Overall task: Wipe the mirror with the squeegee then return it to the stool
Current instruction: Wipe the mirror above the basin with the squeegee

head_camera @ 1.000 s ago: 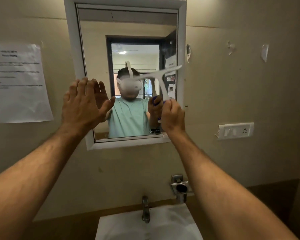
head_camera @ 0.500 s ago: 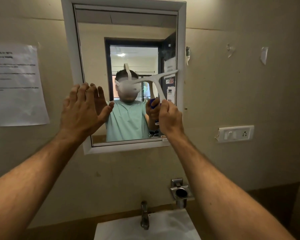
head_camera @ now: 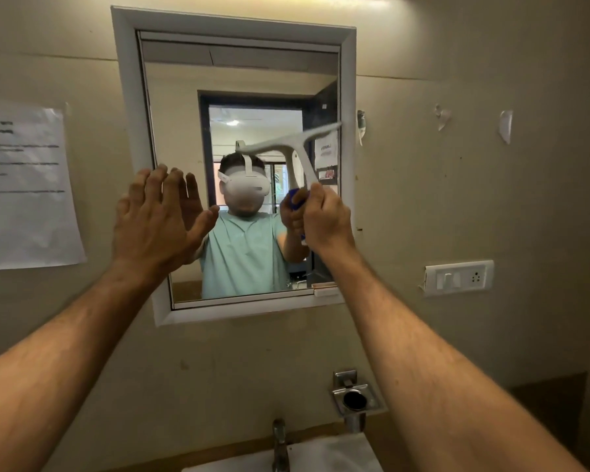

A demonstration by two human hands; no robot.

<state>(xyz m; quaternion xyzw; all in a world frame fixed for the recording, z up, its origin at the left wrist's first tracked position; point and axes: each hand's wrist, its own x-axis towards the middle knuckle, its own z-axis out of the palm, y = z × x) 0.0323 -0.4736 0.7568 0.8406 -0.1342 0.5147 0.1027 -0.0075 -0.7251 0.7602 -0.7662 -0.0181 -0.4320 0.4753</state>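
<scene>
A white-framed mirror hangs on the beige wall in front of me. My right hand grips the blue handle of a white squeegee, whose blade lies tilted against the right half of the glass, right end higher. My left hand is open with fingers spread, held flat at the mirror's lower left, close to the glass. The mirror reflects a person in a green shirt. No stool is in view.
A paper notice is taped to the wall at the left. A switch and socket plate sits right of the mirror. Below are a white sink, a tap and a metal wall holder.
The view has tilted so the mirror sits a little lower in frame. The squeegee and both hands stay at about the same place on the glass, the blade slightly lower on the mirror.
</scene>
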